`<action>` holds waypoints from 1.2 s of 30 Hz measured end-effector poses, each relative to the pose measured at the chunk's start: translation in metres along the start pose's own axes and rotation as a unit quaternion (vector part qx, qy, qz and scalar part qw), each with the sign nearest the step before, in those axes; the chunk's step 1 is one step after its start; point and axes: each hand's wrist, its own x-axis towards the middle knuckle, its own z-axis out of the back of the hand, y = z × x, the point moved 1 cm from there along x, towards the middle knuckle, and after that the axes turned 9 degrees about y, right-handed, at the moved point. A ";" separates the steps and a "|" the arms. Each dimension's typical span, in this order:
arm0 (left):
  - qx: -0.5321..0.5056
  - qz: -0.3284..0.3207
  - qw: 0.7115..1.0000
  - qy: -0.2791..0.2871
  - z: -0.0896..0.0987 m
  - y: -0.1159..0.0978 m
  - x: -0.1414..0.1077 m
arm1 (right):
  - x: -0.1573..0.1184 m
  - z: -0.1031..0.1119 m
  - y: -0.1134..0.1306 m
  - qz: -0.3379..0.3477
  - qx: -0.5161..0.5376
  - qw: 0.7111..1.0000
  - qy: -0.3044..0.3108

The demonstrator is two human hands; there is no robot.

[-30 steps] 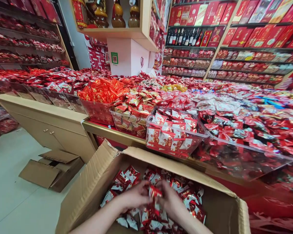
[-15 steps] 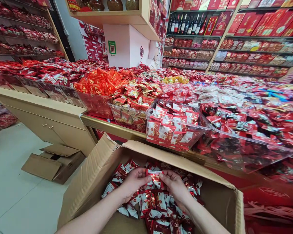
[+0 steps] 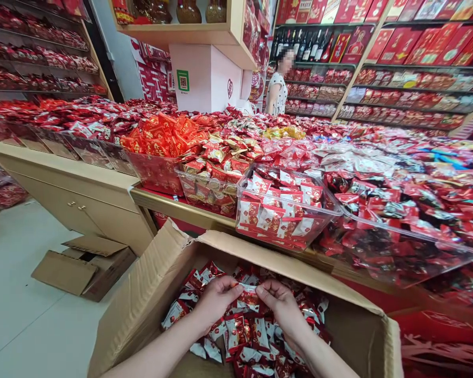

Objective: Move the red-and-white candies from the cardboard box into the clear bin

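Note:
Over an open cardboard box, my left hand and my right hand pinch opposite ends of one red and white wrapped candy. Thumbs and forefingers close on its wrapper. Beneath them, a loose heap of similar small red and white packets covers much of the box's bottom. Just beyond the box's far flap stands a clear plastic bin, filled with upright red and white packets.
Bins of durian-labelled packets, orange-red packets and dark red packets line the counter. On the floor at left lies another open carton. A person in a dotted top stands by the back shelves.
My hands and the candy between them have shifted slightly down, and the wrapper is tilted differently. A person has come into view at the back. The camera view has moved a little.

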 end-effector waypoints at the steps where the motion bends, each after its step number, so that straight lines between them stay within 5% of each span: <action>1: -0.001 -0.001 1.000 -0.006 0.000 0.000 0.001 | 0.001 -0.001 0.000 -0.003 0.009 1.000 -0.002; 7: -0.068 0.010 0.997 -0.044 0.002 0.003 0.002 | 0.003 -0.007 -0.010 -0.043 0.076 0.996 -0.001; 13: -0.148 0.027 0.988 0.028 0.000 0.007 -0.001 | 0.008 0.000 -0.016 -0.059 0.089 0.994 -0.009; 25: -0.147 0.021 0.989 0.023 0.004 0.005 0.001 | 0.001 0.008 0.006 0.032 -0.081 0.996 0.028; 27: -0.218 0.035 0.975 0.032 0.002 0.004 -0.004 | -0.004 0.008 0.011 0.108 -0.210 0.971 0.023; 32: -0.391 0.071 0.912 0.102 -0.002 -0.001 -0.010 | -0.019 0.000 0.018 0.262 -0.470 0.839 0.081; 34: -0.366 0.038 0.927 0.072 -0.003 -0.003 -0.010 | -0.022 -0.002 0.017 0.266 -0.476 0.833 0.094; 36: -0.332 0.006 0.942 0.045 -0.003 -0.005 -0.009 | -0.020 -0.002 0.014 0.245 -0.422 0.871 0.066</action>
